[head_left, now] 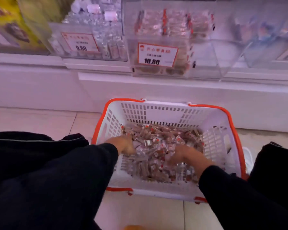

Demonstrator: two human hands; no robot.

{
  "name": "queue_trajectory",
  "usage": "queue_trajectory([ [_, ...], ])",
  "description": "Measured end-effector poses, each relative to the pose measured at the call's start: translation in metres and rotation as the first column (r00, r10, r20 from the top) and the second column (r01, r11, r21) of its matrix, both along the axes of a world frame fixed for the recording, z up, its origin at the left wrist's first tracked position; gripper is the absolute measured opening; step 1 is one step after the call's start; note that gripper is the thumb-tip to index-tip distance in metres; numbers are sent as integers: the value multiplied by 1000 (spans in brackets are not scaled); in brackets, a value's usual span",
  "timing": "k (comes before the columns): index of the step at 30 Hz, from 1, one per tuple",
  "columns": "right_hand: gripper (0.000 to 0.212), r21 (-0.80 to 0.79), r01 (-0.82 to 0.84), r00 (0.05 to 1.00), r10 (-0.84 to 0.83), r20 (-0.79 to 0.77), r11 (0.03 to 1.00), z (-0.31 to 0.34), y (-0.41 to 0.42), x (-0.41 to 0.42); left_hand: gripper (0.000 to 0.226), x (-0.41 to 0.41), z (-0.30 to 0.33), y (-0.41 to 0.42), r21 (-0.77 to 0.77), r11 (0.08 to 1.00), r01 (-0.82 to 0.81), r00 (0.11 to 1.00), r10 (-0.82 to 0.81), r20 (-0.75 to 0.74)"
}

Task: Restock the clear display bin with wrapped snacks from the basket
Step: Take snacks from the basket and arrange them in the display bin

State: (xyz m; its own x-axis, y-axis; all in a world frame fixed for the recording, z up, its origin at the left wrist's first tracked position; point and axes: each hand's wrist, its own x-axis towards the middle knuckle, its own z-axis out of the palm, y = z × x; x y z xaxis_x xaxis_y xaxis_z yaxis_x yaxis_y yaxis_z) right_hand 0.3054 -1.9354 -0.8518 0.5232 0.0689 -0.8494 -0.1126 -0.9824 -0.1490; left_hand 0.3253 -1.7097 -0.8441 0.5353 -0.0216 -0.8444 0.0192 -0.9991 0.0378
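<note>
Both hands down in white basket [156, 112] on floor: left hand [123, 145], right hand [184, 156] buried among wrapped snacks [156, 146]; grip unclear. Clear display bin [204, 52] above on shelf.

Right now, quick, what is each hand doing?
Left hand: in the snacks in the basket; fingers hidden, cannot tell.
Right hand: in the snacks too; grip cannot be told.

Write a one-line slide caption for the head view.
Both hands, left and right, dig into wrapped snacks in a white basket below the clear display bin.
</note>
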Motion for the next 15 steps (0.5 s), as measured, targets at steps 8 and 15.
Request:
queue_trajectory([
  [8,66,101,367,930,-368,-13,925,-93,20,-22,136,-33,-107,-19,-340,587,-735,648,756,-94],
  [15,35,355,438,881,-473,14,826,-122,28,-18,87,-49,-152,-42,-429,369,-824,475,863,-171],
])
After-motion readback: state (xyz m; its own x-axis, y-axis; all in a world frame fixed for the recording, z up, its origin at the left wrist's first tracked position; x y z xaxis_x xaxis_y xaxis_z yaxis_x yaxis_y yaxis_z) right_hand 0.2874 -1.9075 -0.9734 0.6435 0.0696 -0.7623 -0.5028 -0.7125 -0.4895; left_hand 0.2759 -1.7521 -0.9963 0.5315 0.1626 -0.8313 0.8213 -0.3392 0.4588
